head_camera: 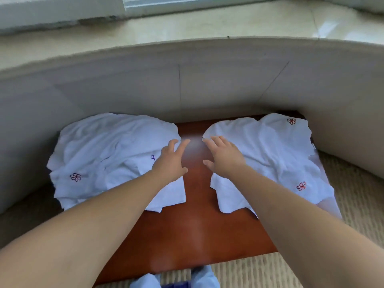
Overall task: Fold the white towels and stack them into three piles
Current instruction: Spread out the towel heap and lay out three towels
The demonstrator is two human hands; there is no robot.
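Tabletop (191, 225): towels (108, 154) seemingly flanking hands (170, 161).

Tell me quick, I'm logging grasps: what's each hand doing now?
Left hand: open, fingers spread over the left towel heap, gripping nothing.
Right hand: open, over the right towel heap, gripping nothing.

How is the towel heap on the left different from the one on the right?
The left towel heap shows one flower logo and a purple mark; the right towel heap shows two flower logos. The left heap spreads toward the sofa; the right heap hangs off the table edge. Both are white, rumpled and unfolded.
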